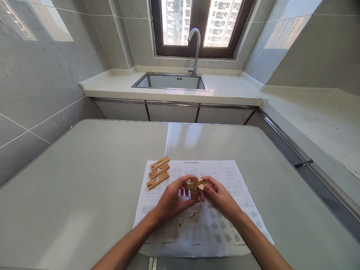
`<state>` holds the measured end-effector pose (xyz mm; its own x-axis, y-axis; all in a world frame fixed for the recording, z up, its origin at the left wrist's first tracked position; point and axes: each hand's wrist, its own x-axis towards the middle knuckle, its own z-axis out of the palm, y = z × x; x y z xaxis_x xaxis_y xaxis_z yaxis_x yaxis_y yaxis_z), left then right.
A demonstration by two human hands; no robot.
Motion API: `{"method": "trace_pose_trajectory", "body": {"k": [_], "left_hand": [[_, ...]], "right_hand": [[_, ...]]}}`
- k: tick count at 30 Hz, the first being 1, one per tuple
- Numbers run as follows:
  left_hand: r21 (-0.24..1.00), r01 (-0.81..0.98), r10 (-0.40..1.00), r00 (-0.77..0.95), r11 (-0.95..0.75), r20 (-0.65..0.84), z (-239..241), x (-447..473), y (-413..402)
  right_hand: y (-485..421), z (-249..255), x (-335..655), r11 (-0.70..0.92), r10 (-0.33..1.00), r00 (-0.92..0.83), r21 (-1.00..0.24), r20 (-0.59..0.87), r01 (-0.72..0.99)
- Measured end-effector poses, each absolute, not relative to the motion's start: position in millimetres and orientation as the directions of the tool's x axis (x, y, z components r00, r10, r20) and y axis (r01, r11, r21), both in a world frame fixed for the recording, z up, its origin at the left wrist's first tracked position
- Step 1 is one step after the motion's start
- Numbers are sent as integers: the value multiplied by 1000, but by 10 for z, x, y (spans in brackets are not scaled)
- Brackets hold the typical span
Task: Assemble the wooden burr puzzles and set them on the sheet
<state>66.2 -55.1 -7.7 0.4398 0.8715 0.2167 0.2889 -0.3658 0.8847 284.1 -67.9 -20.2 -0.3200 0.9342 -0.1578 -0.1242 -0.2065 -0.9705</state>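
Observation:
Over a printed instruction sheet (pixel 202 240), both hands hold a small wooden interlocking puzzle (pixel 194 184) made of crossing wood blocks. My left hand (pixel 174 197) grips it from the left, thumb at the bottom and index finger along the top. From the right, my right hand (pixel 221 193) pinches a block at the puzzle's right side between thumb and fingers. Some fingertips are hidden behind the blocks. Left of the hands lie three flat, notched wooden pieces (pixel 158 180), set in a slanted row at the sheet's upper left corner.
The sheet lies on a pale table (pixel 84 180) with a seam down its middle. Beyond it stands a counter (pixel 112 84) with a steel sink (pixel 174 80) and a tap (pixel 196 48) below a window. A ledge (pixel 315 120) runs along the right, a tiled wall along the left.

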Motion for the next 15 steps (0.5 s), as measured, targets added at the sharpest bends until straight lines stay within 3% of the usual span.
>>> {"method": "trace_pose_trajectory", "body": {"k": [4,9,15], "left_hand": [[881,279,865,442,-383,236,-55,659,-544],[923,211,852,489,-321,184,69,630,-535],[928,201,833,527,-314,168,69,631,-550]], "right_hand": [[-678,-206,2846,-240,925,-333,-960,-181,-143],[-681,-132,2866,-340,855,-481,-909,-192,-242],[-675,-95,2884,-329,808,-564,-924,-169,-195]]}}
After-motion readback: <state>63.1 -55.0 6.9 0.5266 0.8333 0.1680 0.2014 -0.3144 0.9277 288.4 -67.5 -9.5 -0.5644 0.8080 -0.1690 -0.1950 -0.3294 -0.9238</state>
